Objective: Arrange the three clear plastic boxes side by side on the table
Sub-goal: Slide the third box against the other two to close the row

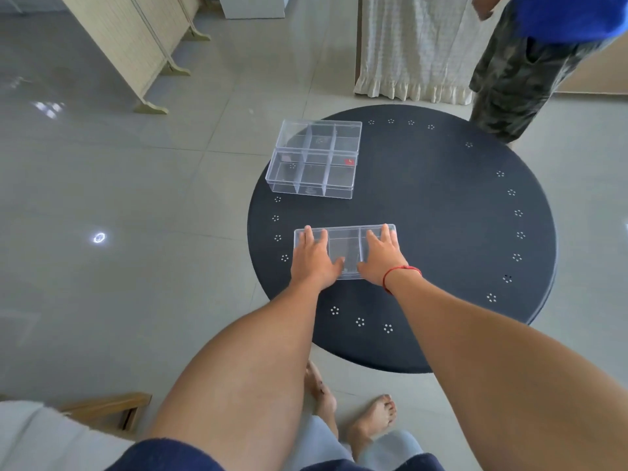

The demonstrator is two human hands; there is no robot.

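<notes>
A clear plastic box (345,248) with inner dividers lies on the near left part of the round black table (441,232). My left hand (314,258) rests flat on its left end and my right hand (382,256) on its right end, fingers spread over the lid and thumbs at its near side. Two more clear boxes sit together at the table's far left edge: a far box (321,136) and a near box (311,173), their long sides touching. A small red item shows inside the near one.
A person in camouflage trousers and a blue top (516,73) stands at the table's far right. A folding screen (136,45) and a pale curtain (414,45) stand beyond. A wooden chair corner (108,409) is at my lower left; my bare feet are under the table's near edge.
</notes>
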